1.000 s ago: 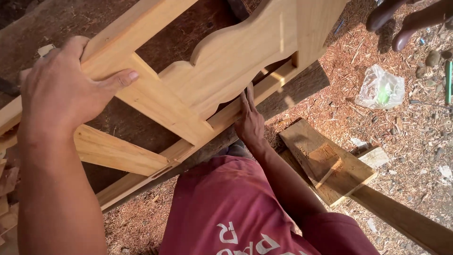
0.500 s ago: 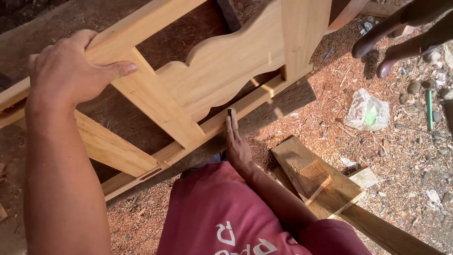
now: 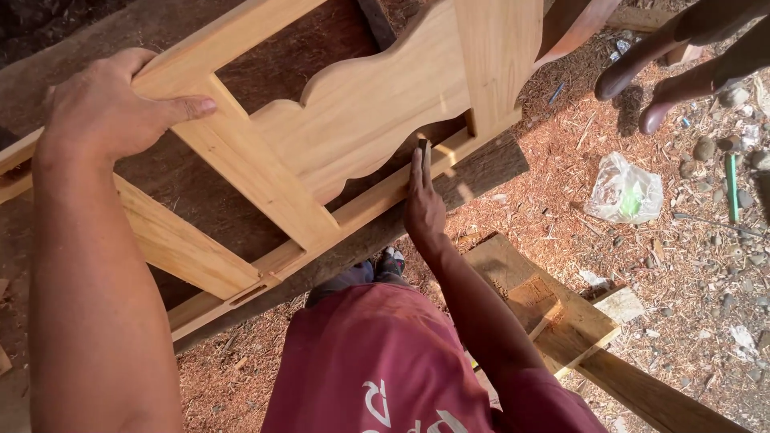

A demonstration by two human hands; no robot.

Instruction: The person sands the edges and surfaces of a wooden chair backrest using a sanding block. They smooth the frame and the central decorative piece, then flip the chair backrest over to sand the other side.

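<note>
A pale wooden frame (image 3: 321, 152) with a scalloped panel is held tilted above the ground. The left hand (image 3: 108, 108) has its fingers clamped on the top rail; the right hand (image 3: 423, 204) lies flat, fingers together, against the lower rail. Below lie sawdust-strewn ground (image 3: 545, 200), a notched plank (image 3: 553, 313), a crumpled plastic bag (image 3: 624, 192) and pebbles. Another person's fingers (image 3: 674, 64) show top right.

The left hand (image 3: 104, 108) grips the top rail of the wooden frame (image 3: 353, 120) at ten o'clock. The right hand (image 3: 423, 204) lies flat on the lower rail at the centre, fingers straight. At two o'clock, a plastic bag (image 3: 624, 192) lies on the sawdust floor (image 3: 690, 321).
</note>
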